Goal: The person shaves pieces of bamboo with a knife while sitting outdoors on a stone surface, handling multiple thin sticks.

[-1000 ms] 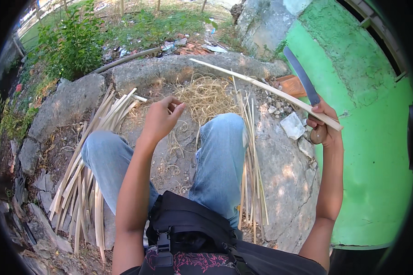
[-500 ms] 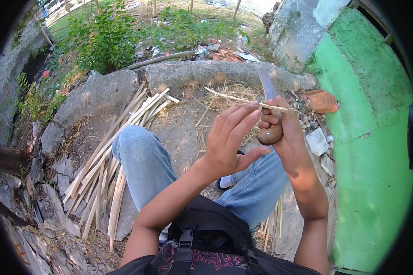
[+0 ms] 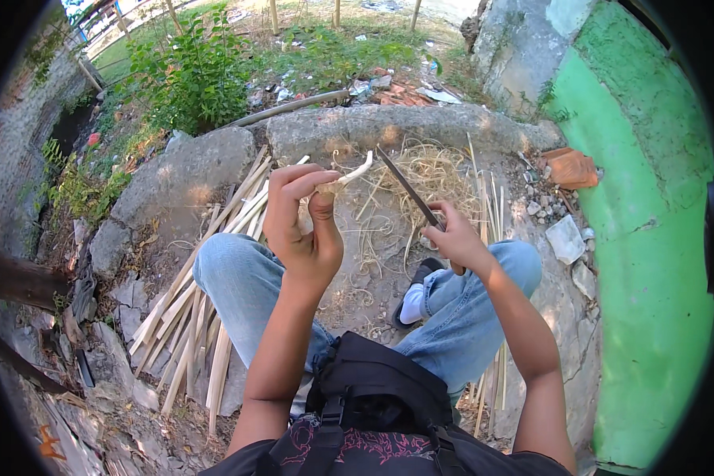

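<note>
My left hand (image 3: 300, 230) is raised over the left knee, its thumb and fingers pinching a pale bamboo-like strip (image 3: 359, 169). The strip's visible end points right and bends upward, and a thin curl stands beside it; its other end is hidden by the fingers. In front of the right knee, my right hand (image 3: 458, 238) grips a knife (image 3: 407, 189). Its dark, narrow blade slants up and left, with the tip near the strip's end but seemingly apart from it. Most of the knife's handle is covered by my fingers.
Long pale strips (image 3: 184, 337) lie piled beside my left leg, and more strips (image 3: 496, 208) lie by the right. Curly shavings (image 3: 430, 174) heap before a low concrete kerb (image 3: 349, 127). A green wall (image 3: 642, 317), broken brick (image 3: 571, 168) and rubble stand at right.
My left hand has gone from spread fingers to a pinch on the strip and moved left. My right hand has lowered, and the knife, upright before, now slants left, separated from the strip.
</note>
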Available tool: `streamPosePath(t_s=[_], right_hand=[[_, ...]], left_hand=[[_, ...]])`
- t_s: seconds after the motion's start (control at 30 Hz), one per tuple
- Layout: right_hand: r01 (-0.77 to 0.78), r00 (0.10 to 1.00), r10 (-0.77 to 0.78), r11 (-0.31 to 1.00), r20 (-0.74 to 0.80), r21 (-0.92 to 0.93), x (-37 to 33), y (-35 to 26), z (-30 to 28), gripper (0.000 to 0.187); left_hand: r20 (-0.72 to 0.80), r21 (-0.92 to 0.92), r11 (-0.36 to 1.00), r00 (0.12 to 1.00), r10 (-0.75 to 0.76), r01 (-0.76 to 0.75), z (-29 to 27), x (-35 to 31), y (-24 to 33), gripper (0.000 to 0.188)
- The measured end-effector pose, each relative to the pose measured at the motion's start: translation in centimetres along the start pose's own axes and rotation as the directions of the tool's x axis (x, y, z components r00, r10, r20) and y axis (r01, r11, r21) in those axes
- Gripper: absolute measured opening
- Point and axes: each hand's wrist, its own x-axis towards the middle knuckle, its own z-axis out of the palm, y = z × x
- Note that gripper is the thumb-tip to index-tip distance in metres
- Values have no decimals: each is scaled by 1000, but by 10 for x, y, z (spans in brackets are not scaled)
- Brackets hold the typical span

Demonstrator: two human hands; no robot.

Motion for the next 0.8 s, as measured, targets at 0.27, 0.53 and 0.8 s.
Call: streamPosePath(t_s=[0.27,0.53,0.8], right_hand=[[-231,953,243,969,179,-86,-61,-63,-55,40],[-318,843,180,927,506,200,3,-39,-19,41],[-215,941,255,958,-224,190,100,50,-65,28]], left_hand=[[-78,-27,997,994,-72,70,-18,-5,-13,8],[21,-141,986,996,-86,88,-11,-9,-5,6],[40,-278,943,983,-178,182,-13,-12,-4,17]])
